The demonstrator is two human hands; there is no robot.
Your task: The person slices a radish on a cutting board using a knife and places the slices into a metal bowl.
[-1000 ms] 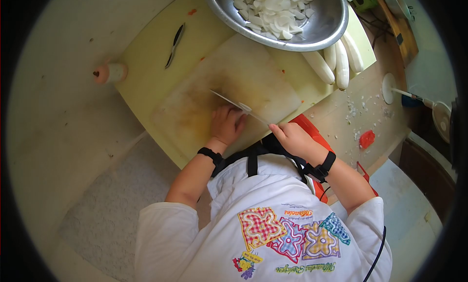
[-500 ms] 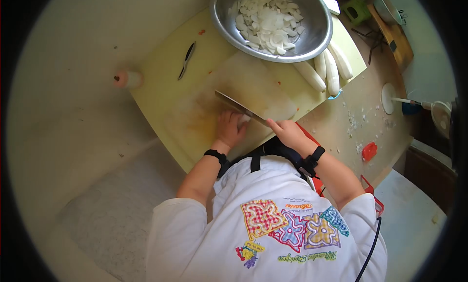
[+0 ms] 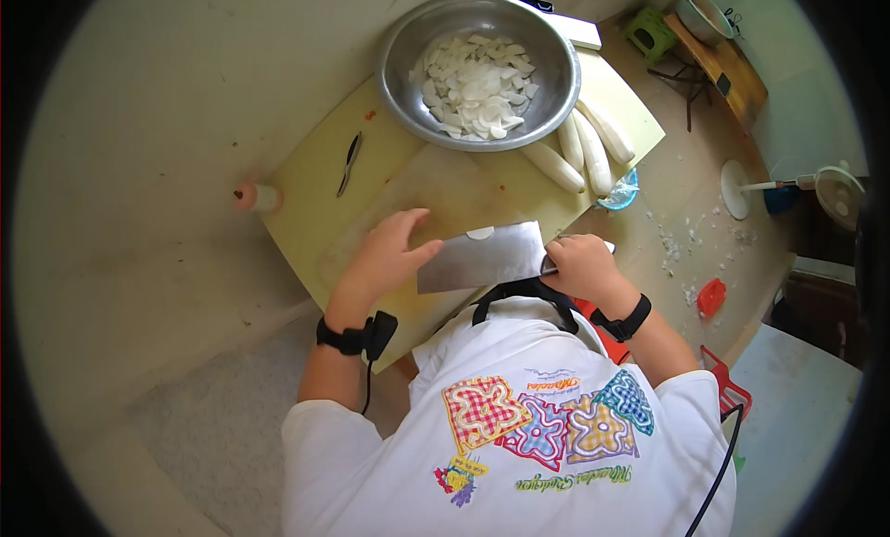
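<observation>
My right hand [image 3: 586, 270] is wrapped round the handle of a cleaver [image 3: 482, 263]. The broad blade is turned flat over the near part of the cutting board [image 3: 454, 180], and one white slice [image 3: 480, 233] clings near its upper edge. My left hand [image 3: 385, 249] is open, thumb and fingers apart, at the blade's left end; whether the thumb touches the steel I cannot tell. Beyond the board, a large metal bowl [image 3: 389, 96] holds many thin white slices [image 3: 477, 87]. Several long peeled white radishes [image 3: 593, 152] lie beside the bowl on its right.
A peeler [image 3: 349, 164] lies on the yellow-green table [image 3: 297, 189], left of the board. A pink-capped bottle [image 3: 258, 198] is at the table's left edge. White scraps [image 3: 672, 249] and a red object [image 3: 711, 298] are on the floor at right, near a white fan [image 3: 837, 196].
The cleaver has turned from edge-down to flat and come nearer my body, with a slice on it. My left hand has lifted off the white piece it held and opened, moving left.
</observation>
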